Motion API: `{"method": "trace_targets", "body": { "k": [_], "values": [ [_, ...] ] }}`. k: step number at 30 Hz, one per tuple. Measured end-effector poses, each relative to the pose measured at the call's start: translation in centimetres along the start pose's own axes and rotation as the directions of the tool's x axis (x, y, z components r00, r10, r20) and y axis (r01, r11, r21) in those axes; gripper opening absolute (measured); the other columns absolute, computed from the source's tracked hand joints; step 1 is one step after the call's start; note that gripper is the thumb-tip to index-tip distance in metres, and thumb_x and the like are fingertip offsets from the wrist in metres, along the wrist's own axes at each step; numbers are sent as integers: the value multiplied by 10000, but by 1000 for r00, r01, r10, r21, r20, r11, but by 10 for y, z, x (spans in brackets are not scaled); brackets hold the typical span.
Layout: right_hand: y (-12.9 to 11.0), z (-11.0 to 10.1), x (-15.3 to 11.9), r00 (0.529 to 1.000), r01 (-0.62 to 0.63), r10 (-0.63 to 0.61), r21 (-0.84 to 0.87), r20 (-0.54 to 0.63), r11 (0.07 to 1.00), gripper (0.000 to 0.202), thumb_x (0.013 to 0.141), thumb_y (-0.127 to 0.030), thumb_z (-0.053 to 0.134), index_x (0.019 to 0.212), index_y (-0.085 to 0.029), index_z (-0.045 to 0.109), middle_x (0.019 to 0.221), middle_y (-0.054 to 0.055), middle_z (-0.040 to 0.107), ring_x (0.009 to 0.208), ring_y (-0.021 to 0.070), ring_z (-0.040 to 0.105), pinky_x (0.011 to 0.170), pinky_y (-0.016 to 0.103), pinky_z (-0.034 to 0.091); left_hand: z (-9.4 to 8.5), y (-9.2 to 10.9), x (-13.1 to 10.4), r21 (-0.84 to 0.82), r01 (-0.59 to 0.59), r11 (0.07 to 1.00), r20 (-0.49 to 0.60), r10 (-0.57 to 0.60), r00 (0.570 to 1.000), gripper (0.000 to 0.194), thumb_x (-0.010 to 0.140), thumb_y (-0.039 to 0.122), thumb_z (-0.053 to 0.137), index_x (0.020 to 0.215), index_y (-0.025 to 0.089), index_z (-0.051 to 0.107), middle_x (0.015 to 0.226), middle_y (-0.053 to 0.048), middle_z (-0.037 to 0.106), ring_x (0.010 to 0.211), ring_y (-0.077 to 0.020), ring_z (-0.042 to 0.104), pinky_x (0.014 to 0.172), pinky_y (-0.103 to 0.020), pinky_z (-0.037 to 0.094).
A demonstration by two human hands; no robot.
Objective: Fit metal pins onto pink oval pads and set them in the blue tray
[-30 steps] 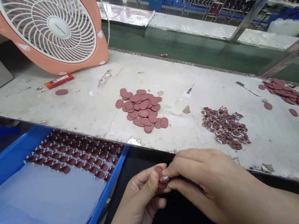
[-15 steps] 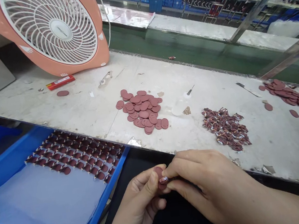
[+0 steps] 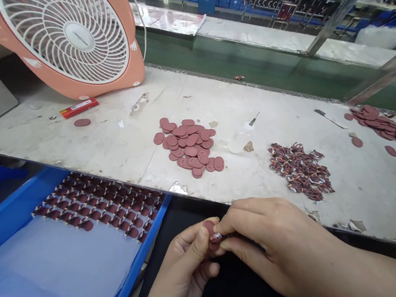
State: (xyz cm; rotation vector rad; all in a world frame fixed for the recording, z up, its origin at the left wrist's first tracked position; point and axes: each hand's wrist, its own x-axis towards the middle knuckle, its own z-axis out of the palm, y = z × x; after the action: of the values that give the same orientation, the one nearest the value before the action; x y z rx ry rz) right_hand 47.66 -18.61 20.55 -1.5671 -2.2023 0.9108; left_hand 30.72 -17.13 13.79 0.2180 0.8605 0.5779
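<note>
Above my lap, my left hand (image 3: pixel 188 260) pinches a small maroon oval patch (image 3: pixel 209 226) between thumb and fingers. A tiny knotted piece with whitish-blue bits (image 3: pixel 216 237) lies across the patch. My right hand (image 3: pixel 266 236) has its thumb and forefinger closed at that piece's right side, gripping its edge; the fingertips hide part of it. On the bench ahead is a heap of similar oval patches (image 3: pixel 191 144), some with small holes. To its right lies a pile of small knotted brown pieces (image 3: pixel 299 167) with white and yellow bits.
A blue tray (image 3: pixel 129 292) at lower left holds rows of patches with knotted pieces above a white sheet (image 3: pixel 54 272). An orange fan (image 3: pixel 79 37) stands at the back left. More patches (image 3: pixel 383 125) lie far right. Behind the bench runs a green belt (image 3: pixel 263 65).
Both hands keep nearly the same pose and grip. A small scrap on the green belt has shifted to the right.
</note>
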Motion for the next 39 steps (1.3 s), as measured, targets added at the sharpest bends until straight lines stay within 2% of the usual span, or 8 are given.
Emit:
{"method": "trace_targets", "body": {
  "k": [12, 18, 21, 24, 27, 30, 35, 39],
  "values": [
    [3, 0, 1, 999, 9, -7, 41, -49, 999, 138, 904, -115, 569, 922, -186, 686, 814, 5, 661, 742, 148, 631, 667, 252, 491, -6, -1, 3, 5, 6, 1000, 39, -6, 999, 190, 725, 316, 819, 733, 142, 743, 658, 4, 612, 592, -65, 548, 459, -97, 462],
    [2, 4, 4, 998, 22, -19, 42, -59, 999, 134, 914, -135, 571, 972, -201, 671, 866, 6, 674, 785, 152, 635, 698, 257, 506, -13, -1, 6, 1, 11, 1000, 55, -11, 998, 186, 776, 308, 778, 870, 148, 759, 694, 5, 616, 631, -73, 565, 464, -101, 486],
    [1, 2, 1, 998, 21, -19, 37, -53, 999, 163, 906, -155, 604, 1044, -232, 643, 932, -13, 681, 846, 148, 641, 743, 257, 514, -17, -1, 7, -18, 11, 1000, 101, -9, 995, 151, 812, 296, 746, 821, 145, 753, 704, 0, 647, 627, -72, 593, 463, -109, 494],
    [4, -3, -3, 991, 20, -13, 57, -136, 998, 302, 889, -199, 657, 1176, -258, 583, 1022, -29, 678, 893, 122, 640, 788, 232, 510, -19, 0, 6, -95, 55, 994, 76, -48, 996, 111, 790, 266, 769, 838, 167, 767, 727, -5, 707, 659, -87, 669, 454, -109, 505],
    [10, -2, -5, 972, 31, 1, 129, -237, 991, 258, 908, -199, 640, 1155, -258, 593, 946, -43, 669, 803, 73, 624, 724, 170, 494, -21, 3, 5, -216, 152, 964, 16, -152, 988, 201, 748, 245, 806, 931, 169, 770, 775, -23, 762, 672, -107, 725, 414, -102, 498],
    [14, 4, -2, 964, 4, 49, 201, -261, 980, 182, 914, -209, 635, 1085, -270, 627, 823, -57, 639, 700, 60, 601, 632, 161, 474, -23, 4, 5, -292, 206, 934, 60, -197, 979, 169, 803, 249, 755, 943, 155, 763, 771, -39, 779, 649, -123, 741, 412, -133, 527],
    [13, 15, 6, 976, -18, 82, 300, -204, 954, 191, 898, -277, 660, 1088, -302, 659, 756, -61, 608, 618, 69, 547, 557, 181, 439, -25, 2, 6, -306, 181, 935, 102, -156, 982, 77, 828, 221, 726, 860, 159, 759, 777, -24, 776, 665, -119, 738, 447, -151, 558],
    [9, 20, 12, 976, 0, 74, 340, -206, 940, 181, 879, -271, 685, 1059, -280, 691, 724, -54, 605, 613, 66, 545, 539, 170, 422, -27, 1, 8, -237, 145, 961, 151, -111, 982, 148, 854, 271, 700, 865, 131, 750, 820, -35, 754, 686, -103, 712, 465, -133, 541]
  ]
}}
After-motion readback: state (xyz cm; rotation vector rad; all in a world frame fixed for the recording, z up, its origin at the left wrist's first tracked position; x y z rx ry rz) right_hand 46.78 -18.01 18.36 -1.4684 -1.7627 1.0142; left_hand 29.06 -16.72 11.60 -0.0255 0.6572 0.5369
